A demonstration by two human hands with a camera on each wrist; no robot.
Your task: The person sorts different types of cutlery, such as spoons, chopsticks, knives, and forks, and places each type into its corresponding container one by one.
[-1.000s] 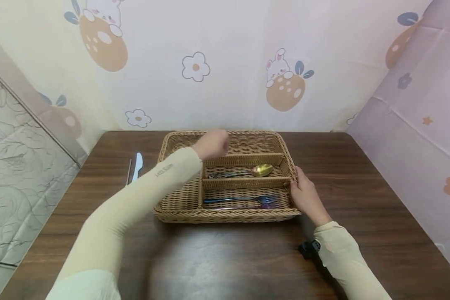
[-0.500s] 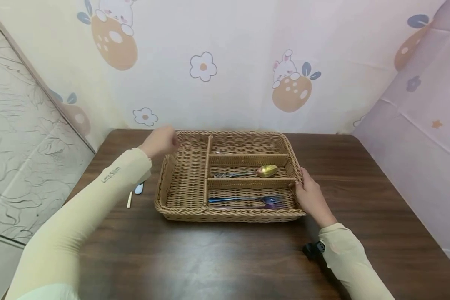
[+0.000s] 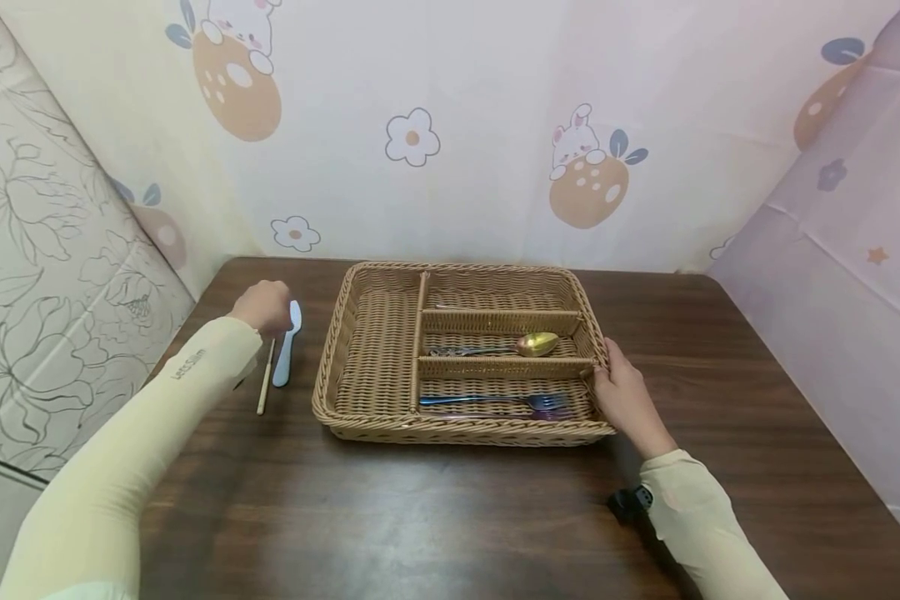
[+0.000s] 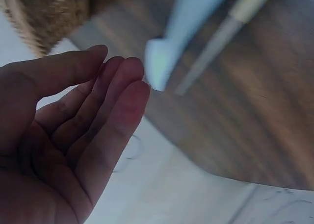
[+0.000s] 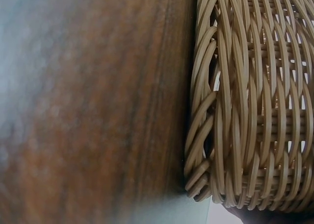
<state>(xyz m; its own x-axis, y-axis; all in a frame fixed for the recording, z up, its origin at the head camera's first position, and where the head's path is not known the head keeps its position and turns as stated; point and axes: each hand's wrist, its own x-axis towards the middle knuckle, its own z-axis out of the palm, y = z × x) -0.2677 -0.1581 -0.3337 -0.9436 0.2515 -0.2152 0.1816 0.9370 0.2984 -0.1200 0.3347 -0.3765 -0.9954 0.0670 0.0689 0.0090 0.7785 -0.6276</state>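
Note:
My left hand (image 3: 264,306) hovers near the table's far left, its fingers loosely curved and nothing between them in the left wrist view. Just beyond its fingertips lie a pale blue table knife (image 3: 285,346) and a thin utensil with a cream handle (image 3: 267,379) and a grey shaft, side by side on the wood. My right hand (image 3: 628,400) grips the right rim of a wicker basket (image 3: 378,350). Inside its right-hand compartments are a gold-bowled spoon (image 3: 537,344), a blue fork (image 3: 487,401) and a purple fork (image 3: 555,414). That hand is hidden in the right wrist view.
A slim shiny piece (image 3: 450,307) lies in the basket's back compartment, its kind unclear. The dark wooden table (image 3: 390,517) meets a printed cloth (image 3: 480,200) at the back and right. A black device (image 3: 630,504) sits under the right wrist.
From above the basket, my left hand has swung left to beside the knife and thin utensil. The right hand keeps its grip on the rim. The head view has shifted slightly.

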